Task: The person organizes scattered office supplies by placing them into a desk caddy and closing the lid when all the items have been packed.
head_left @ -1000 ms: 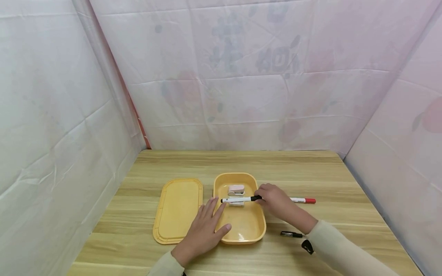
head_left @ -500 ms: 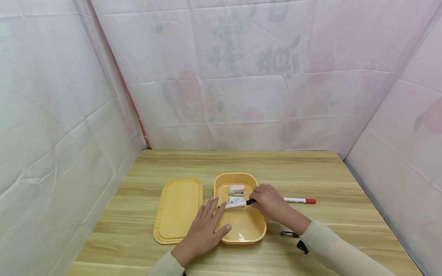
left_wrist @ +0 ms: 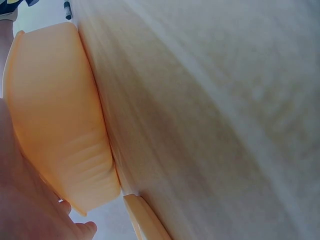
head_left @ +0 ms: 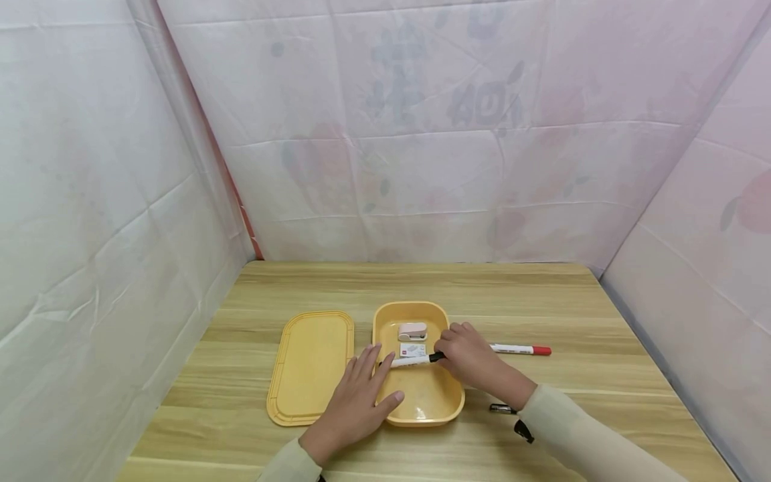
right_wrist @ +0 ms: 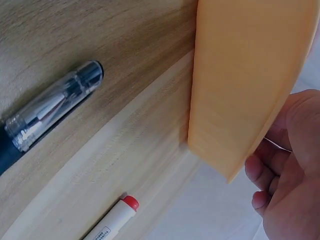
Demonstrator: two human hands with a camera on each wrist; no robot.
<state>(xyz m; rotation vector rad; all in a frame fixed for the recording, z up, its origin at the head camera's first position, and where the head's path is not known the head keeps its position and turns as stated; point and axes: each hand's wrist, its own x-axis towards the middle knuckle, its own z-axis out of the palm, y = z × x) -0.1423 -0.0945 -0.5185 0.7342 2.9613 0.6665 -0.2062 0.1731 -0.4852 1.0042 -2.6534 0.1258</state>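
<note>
A black-capped marker (head_left: 412, 361) held over a yellow plastic box (head_left: 424, 395)

The box stands open on a wood-grain table (head_left: 542, 294). The right hand (head_left: 472, 355), at the box's right side, pinches the marker near its black-capped end. The white barrel runs leftward across the box and passes under the left forefinger; whether finger and barrel touch cannot be told. The left hand (head_left: 355, 402) rests at the box's left rim, fingers extended and slightly spread. The hands are apart from each other.

Inside the box, a pale pink stapler (head_left: 412, 331) lies beyond a small white printed packet (head_left: 412, 349), which is just beyond the barrel. A yellow lid (head_left: 313, 368) lies flat near the box's left side. Right of the box lie a red-capped marker (head_left: 518, 349), partly hidden behind the right hand, and a black pen (right_wrist: 55, 107) with a clear cap.
</note>
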